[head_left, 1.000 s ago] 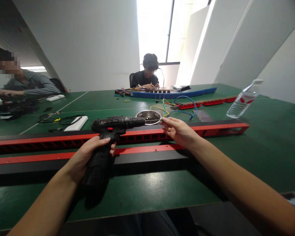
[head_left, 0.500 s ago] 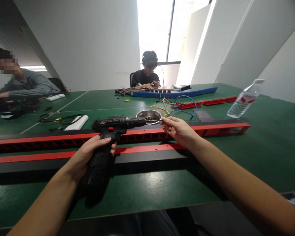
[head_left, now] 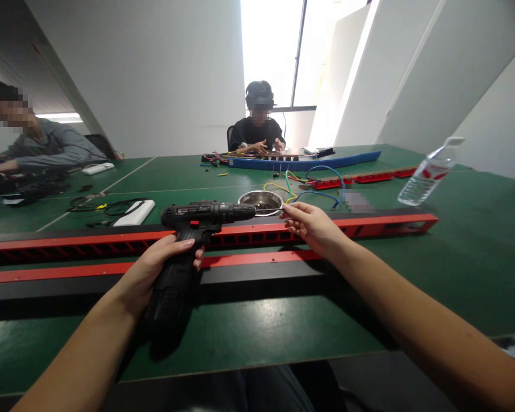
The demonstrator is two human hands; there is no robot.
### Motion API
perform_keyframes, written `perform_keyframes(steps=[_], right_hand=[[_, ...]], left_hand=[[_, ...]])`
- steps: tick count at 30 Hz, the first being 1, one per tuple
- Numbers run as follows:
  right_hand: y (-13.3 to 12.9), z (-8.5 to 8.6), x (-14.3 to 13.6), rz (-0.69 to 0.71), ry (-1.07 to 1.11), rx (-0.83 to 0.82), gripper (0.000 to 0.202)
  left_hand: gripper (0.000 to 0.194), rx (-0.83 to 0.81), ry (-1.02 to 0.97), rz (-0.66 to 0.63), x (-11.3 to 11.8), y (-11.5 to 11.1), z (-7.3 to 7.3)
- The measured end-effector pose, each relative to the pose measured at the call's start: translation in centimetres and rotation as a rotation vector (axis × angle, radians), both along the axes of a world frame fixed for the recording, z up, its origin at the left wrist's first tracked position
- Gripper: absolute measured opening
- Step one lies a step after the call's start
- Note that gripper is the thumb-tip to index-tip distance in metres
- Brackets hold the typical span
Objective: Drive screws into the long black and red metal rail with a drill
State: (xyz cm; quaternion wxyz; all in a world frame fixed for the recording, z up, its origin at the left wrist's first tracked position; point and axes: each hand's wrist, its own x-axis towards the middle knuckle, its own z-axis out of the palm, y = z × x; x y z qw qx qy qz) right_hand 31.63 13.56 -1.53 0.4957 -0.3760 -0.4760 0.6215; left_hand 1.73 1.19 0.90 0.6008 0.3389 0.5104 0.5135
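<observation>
My left hand is wrapped round the handle of a black cordless drill, which points to the right. From its chuck runs a long thin bit. The thumb and fingers of my right hand pinch the bit's far end; whether a small screw sits there is hidden. Just behind the bit stands a steel bowl with small dark screws in it. Below the drill lie two long red-and-black bars, the rear bar and the front bar, parallel across the green table.
A water bottle stands tilted in view at right. Behind the bowl lie coloured wires, red strips and a blue bar. A white power bank and cables are at left. Two people sit across and at left.
My hands and the drill have barely moved. The person across the table has lifted and parted their hands a little.
</observation>
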Motion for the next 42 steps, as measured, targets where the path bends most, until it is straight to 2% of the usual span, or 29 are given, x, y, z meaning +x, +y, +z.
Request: perform_keyframes(steps=[16,31,36,39,42], right_hand=[[-0.1,0.1,0.0,-0.003,-0.002,0.005,0.032],[0.2,-0.4,0.0,-0.046,-0.044,0.045,0.038],[0.5,-0.7,0.2,-0.081,-0.15,0.176,0.039],[0.4,-0.3,0.2,-0.132,-0.29,0.3,0.039],[0.2,0.4,0.1,-0.119,-0.383,0.395,0.037]], left_hand=[[0.02,0.002,0.01,0.0,-0.2,0.0,-0.1],[0.018,-0.015,0.007,0.012,0.0,-0.1,0.2],[0.019,-0.021,0.006,0.009,-0.1,0.0,-0.1],[0.021,0.009,0.038,0.008,-0.1,0.0,-0.2],[0.02,0.047,0.103,0.008,-0.3,-0.3,0.2]])
